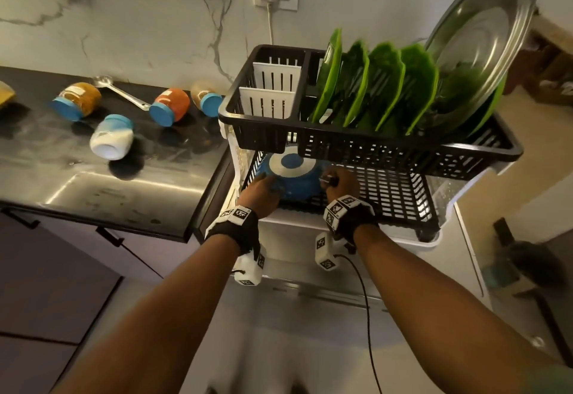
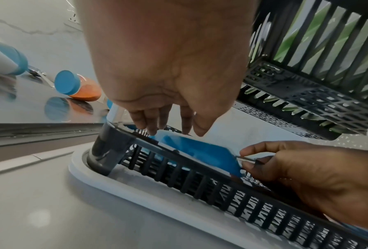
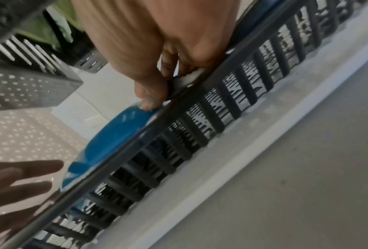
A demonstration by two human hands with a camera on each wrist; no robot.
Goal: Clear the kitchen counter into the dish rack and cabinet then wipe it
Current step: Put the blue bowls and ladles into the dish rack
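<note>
A blue bowl (image 1: 294,184) (image 2: 200,150) (image 3: 119,131) lies upside down, its white foot ring up, at the left end of the dish rack's lower tier (image 1: 387,195). My left hand (image 1: 263,187) (image 2: 174,133) touches the bowl's left side with loosely straight fingers. At the bowl's right edge, my right hand (image 1: 333,181) (image 3: 155,101) pinches a thin metal piece (image 2: 250,160) with a dark end between thumb and fingers. What that piece belongs to I cannot tell.
The upper tier (image 1: 372,145) overhangs the bowl and holds several green plates (image 1: 372,83) and a large steel plate (image 1: 483,46). On the dark counter (image 1: 93,176) lie an orange jar (image 1: 170,108), a white jar (image 1: 111,137), a yellow jar (image 1: 77,100) and a steel spoon (image 1: 121,91).
</note>
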